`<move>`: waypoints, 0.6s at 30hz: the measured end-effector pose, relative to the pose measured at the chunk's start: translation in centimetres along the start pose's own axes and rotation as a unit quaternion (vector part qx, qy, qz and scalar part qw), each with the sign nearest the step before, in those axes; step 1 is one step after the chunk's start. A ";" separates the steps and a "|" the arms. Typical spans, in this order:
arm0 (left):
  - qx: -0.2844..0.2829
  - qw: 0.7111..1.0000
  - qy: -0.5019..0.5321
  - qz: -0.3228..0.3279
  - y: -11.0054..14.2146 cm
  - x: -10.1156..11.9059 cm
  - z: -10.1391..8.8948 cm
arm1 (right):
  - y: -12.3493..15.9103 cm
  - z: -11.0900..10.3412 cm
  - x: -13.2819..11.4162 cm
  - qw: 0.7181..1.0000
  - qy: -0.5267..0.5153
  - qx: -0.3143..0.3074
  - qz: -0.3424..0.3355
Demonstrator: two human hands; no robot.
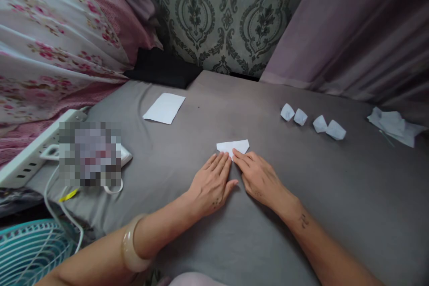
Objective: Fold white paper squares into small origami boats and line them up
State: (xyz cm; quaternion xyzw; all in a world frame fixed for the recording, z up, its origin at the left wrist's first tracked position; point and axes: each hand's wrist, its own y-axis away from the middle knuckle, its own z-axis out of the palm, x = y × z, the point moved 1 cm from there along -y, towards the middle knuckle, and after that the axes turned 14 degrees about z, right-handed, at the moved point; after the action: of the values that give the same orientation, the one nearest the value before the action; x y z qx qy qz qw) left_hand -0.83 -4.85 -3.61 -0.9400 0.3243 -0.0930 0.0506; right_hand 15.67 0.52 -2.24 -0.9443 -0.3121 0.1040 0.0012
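A small folded white paper piece (233,147) lies on the grey cloth surface (208,241) in the middle. My left hand (211,183) lies flat with fingers stretched out, its fingertips pressing the paper's near edge. My right hand (259,179) lies flat beside it, fingertips on the same near edge of the paper. Neither hand grips anything. A pale bangle (130,246) sits on my left wrist.
A flat white sheet (164,108) lies at the back left. Several small folded paper pieces (313,122) stand in a row at the right, crumpled paper scraps (395,126) farther right. A white power strip (30,154), cables and a teal fan (30,250) are at the left.
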 end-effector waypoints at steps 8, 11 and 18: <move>0.040 0.996 -0.036 -0.067 -0.2 -3.2 -0.5 | -0.1 -0.1 -0.2 1.000 0.003 0.009 -0.001; 0.059 0.995 -0.006 -0.077 -1.0 -4.3 -1.0 | 0.0 -0.1 -0.7 1.000 0.010 0.019 0.007; 0.095 0.971 0.146 -0.163 -3.5 -6.1 -0.7 | 0.1 0.5 -1.1 0.997 -0.034 0.060 0.039</move>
State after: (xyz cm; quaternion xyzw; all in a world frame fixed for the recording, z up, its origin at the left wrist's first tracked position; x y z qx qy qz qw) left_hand -3.57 1.69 -3.29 -0.9475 0.1600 -0.2663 0.0757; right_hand 14.82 -0.25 -2.55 -0.9499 -0.2681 0.1548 0.0432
